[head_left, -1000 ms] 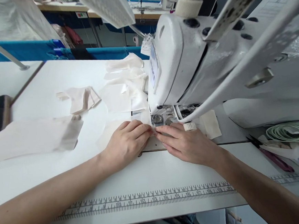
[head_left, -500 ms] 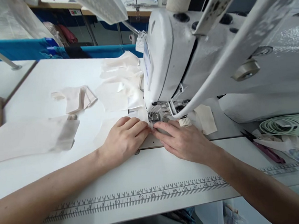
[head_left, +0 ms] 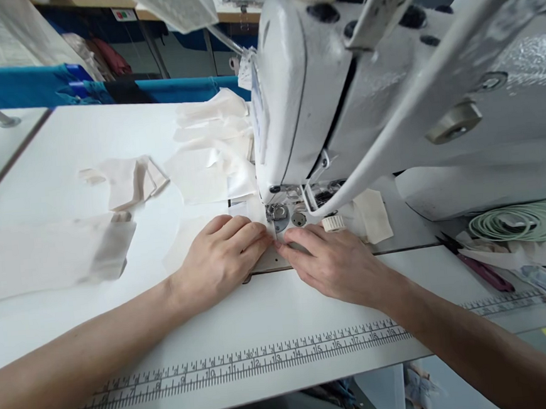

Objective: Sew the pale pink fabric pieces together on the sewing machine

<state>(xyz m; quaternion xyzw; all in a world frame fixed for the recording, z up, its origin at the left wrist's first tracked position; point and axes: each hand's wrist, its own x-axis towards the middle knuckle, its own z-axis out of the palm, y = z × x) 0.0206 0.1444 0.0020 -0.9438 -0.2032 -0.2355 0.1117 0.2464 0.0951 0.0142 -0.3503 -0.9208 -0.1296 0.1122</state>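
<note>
A white sewing machine (head_left: 320, 87) stands at the middle right of a white table (head_left: 61, 152). My left hand (head_left: 220, 256) and my right hand (head_left: 334, 259) lie flat, fingertips meeting just in front of the presser foot (head_left: 278, 213). Both press a small strip of pale fabric (head_left: 262, 215) onto the metal needle plate. The part of the strip under my fingers is hidden.
Sewn pale fabric pieces (head_left: 216, 152) lie behind the needle. More cut pieces (head_left: 124, 178) and a larger stack (head_left: 50, 250) lie to the left. A printed ruler (head_left: 248, 364) runs along the front edge. Scissors (head_left: 476, 264) and coiled green tape (head_left: 524, 219) sit at the right.
My view has dropped and shifted a little to the right. Both hands have stayed together at the presser foot on the fabric strip.
</note>
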